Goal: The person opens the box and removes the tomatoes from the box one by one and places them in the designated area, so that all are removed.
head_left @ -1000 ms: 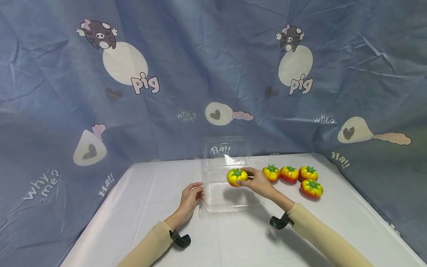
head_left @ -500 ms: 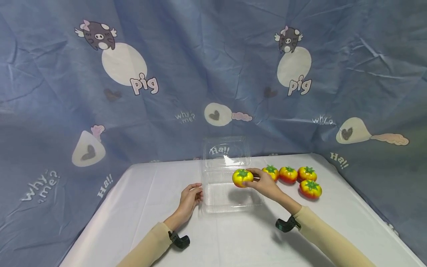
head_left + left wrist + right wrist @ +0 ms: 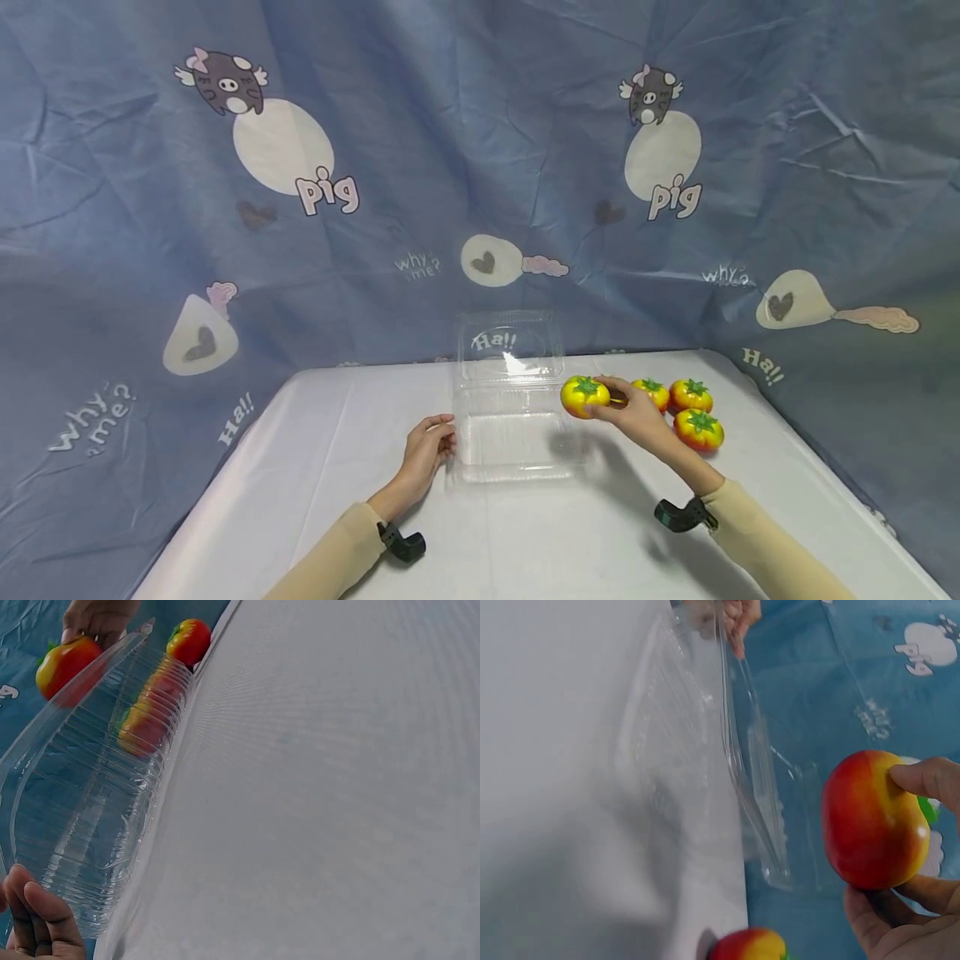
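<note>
In the head view, my right hand point(image 3: 636, 412) pinches a yellow-red tomato point(image 3: 585, 397) with a green leafy top, raised just right of a clear plastic box point(image 3: 517, 475). The right wrist view shows the thumb on one side of this tomato point(image 3: 874, 821) and fingers under its other side. The box stands with its clear lid point(image 3: 512, 346) raised at the back. Along the box's left edge lies my left hand point(image 3: 426, 454), its fingers loosely bent. Its fingertips point(image 3: 49, 904) are at the box's rim in the left wrist view; whether they grip it is unclear.
Several more tomatoes sit right of the box, among them a front one point(image 3: 699, 429) and a back one point(image 3: 691, 395). My right hand partly hides this group. Behind the white-covered table point(image 3: 352, 433) hangs a blue patterned curtain point(image 3: 405, 167).
My right hand has carried the tomato rightward, from above the box to beyond its right side, and now covers part of the group. My left hand has stayed at the box's left edge.
</note>
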{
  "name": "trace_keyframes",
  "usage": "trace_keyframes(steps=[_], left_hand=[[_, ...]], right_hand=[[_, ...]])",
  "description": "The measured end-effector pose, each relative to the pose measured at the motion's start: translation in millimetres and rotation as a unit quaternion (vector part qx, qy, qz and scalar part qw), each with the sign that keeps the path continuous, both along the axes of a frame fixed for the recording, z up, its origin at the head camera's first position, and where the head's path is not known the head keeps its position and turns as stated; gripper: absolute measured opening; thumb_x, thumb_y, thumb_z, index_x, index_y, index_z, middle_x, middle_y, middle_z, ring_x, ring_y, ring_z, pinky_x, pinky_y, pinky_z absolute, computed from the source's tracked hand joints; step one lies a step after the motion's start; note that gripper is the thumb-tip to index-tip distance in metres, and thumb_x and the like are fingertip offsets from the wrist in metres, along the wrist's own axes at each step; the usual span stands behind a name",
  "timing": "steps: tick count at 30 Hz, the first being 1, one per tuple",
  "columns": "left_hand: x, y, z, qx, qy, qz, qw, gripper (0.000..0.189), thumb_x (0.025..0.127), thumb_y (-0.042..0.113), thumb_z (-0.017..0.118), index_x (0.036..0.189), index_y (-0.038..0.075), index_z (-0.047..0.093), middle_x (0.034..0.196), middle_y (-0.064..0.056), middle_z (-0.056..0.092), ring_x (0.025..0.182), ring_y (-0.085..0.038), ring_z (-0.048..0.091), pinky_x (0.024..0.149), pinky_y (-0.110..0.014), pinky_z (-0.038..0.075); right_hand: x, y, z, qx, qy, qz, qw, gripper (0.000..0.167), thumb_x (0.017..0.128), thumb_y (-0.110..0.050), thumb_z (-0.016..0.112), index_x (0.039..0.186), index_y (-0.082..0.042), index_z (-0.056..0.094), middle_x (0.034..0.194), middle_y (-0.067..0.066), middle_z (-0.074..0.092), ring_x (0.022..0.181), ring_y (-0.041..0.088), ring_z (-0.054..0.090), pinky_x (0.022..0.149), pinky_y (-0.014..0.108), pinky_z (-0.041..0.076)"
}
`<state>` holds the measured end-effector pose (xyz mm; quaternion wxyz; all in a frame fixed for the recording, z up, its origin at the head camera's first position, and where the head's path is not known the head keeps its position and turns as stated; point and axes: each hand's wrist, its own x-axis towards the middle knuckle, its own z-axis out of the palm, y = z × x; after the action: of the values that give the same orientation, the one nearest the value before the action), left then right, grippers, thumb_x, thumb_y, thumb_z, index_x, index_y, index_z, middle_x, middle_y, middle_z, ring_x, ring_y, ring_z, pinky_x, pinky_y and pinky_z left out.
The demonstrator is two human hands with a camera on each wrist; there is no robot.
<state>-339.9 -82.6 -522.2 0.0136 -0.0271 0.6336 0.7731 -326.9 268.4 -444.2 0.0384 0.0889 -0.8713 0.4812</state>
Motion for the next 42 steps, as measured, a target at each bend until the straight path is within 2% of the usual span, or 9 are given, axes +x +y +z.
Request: trace_keyframes(steps=[7,15,21,24,28,32,35,39,42], left_hand=[[1.1,-1.1,-0.8,0.005,0.002,-0.004,1.0000,0.034,0.090,0.006,0.054,0.121,-0.008,0.050,0.075,-0.002,0.055,0.062,-0.010,0.051,0.055,-0.022,0.044],[2.3,0.0,-3.2,0.002,-0.001,-0.010,1.0000,0.038,0.090,0.007,0.054,0.124,-0.010,0.047,0.076,-0.003,0.055,0.062,-0.010,0.051,0.055,-0.023,0.044],[0.9,1.9,-2.5,0.003,-0.004,-0.011,0.9999,0.037,0.090,0.007,0.054,0.123,-0.009,0.048,0.077,-0.004,0.055,0.061,-0.010,0.051,0.055,-0.022,0.044],[0.9,1.9,-2.2,0.007,-0.004,-0.009,0.9999,0.035,0.090,0.007,0.054,0.121,-0.008,0.049,0.075,-0.003,0.055,0.061,-0.010,0.051,0.055,-0.022,0.044],[1.0,1.5,-1.2,0.006,-0.003,-0.008,0.9999,0.034,0.090,0.007,0.054,0.121,-0.007,0.050,0.074,-0.002,0.055,0.061,-0.010,0.051,0.055,-0.023,0.044],[0.6,0.6,-1.1,0.008,-0.003,-0.008,0.9999,0.034,0.091,0.006,0.054,0.121,-0.007,0.049,0.074,-0.002,0.055,0.061,-0.010,0.051,0.054,-0.023,0.044],[0.8,-0.2,-0.9,0.011,-0.004,-0.009,0.9999,0.035,0.091,0.006,0.053,0.123,-0.008,0.049,0.075,-0.003,0.055,0.061,-0.010,0.051,0.055,-0.023,0.044],[0.7,-0.9,-1.0,0.009,0.000,-0.008,0.9999,0.035,0.091,0.006,0.054,0.122,-0.008,0.049,0.076,-0.004,0.055,0.061,-0.010,0.051,0.055,-0.023,0.044],[0.5,-1.0,-1.0,0.009,0.003,-0.006,0.9999,0.034,0.091,0.006,0.054,0.121,-0.008,0.049,0.075,-0.003,0.055,0.061,-0.010,0.051,0.055,-0.023,0.044]], right_hand=[[6.5,24,3.6,0.016,0.032,-0.018,0.9992,0.064,0.084,-0.032,0.073,0.136,-0.004,0.051,0.134,0.022,0.054,0.117,0.037,0.059,0.089,0.040,0.054],[19.7,47,11.4,-0.028,0.015,-0.023,0.9993,0.070,0.086,-0.030,0.072,0.141,0.002,0.042,0.139,0.026,0.046,0.125,0.041,0.050,0.085,0.023,0.053],[26.2,63,14.6,0.056,0.026,-0.065,0.9960,0.072,0.087,-0.044,0.067,0.142,-0.002,0.043,0.139,0.025,0.049,0.123,0.039,0.053,0.097,0.044,0.049],[27.5,72,16.2,0.066,0.019,-0.074,0.9949,0.074,0.088,-0.047,0.065,0.142,-0.003,0.043,0.140,0.025,0.048,0.125,0.040,0.051,0.099,0.048,0.046],[29.5,88,16.9,0.066,0.014,-0.083,0.9943,0.074,0.088,-0.048,0.065,0.142,-0.003,0.043,0.140,0.024,0.048,0.125,0.040,0.051,0.091,0.025,0.051],[32.9,105,17.0,0.062,0.011,-0.098,0.9932,0.074,0.089,-0.048,0.063,0.142,-0.002,0.043,0.139,0.025,0.049,0.125,0.040,0.050,0.079,0.005,0.041],[35.6,116,17.2,0.066,0.009,-0.116,0.9910,0.076,0.090,-0.049,0.061,0.143,0.000,0.040,0.139,0.027,0.047,0.125,0.043,0.048,0.091,0.022,0.050],[38.1,130,16.5,0.061,0.004,-0.143,0.9878,0.079,0.090,-0.051,0.059,0.146,0.001,0.035,0.140,0.029,0.044,0.126,0.045,0.045,0.101,0.056,0.040],[39.8,139,15.7,0.052,-0.002,-0.159,0.9859,0.081,0.091,-0.052,0.058,0.147,0.000,0.034,0.141,0.030,0.042,0.126,0.045,0.043,0.100,0.060,0.039]])
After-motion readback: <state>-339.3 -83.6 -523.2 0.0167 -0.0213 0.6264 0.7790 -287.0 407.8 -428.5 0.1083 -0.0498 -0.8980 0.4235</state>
